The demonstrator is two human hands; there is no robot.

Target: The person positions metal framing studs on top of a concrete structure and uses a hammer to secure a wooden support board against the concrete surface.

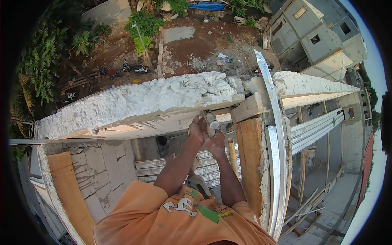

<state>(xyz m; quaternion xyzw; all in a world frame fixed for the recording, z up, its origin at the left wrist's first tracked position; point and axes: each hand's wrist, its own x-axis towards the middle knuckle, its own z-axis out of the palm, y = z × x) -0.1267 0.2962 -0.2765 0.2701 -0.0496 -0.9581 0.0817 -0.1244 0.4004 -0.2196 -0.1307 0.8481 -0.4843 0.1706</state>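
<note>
My left hand (197,131) is raised at the inner face of a rough white concrete beam (155,94), its fingers curled beside a grey, round-headed metal tool (211,122); what they grip is hidden. My right hand (214,143) is closed on that tool just below its head. The tool sits near the joint between the beam and a short concrete piece (247,108), above an upright wooden board (247,159).
A long metal strip (271,102) runs beside me on the right. Below are stacked metal channels (314,128), timber props (302,175) and block walls (100,175). Beyond the high beam edge lie a dirt yard (196,45), parked motorbikes (134,67) and unfinished buildings (310,32).
</note>
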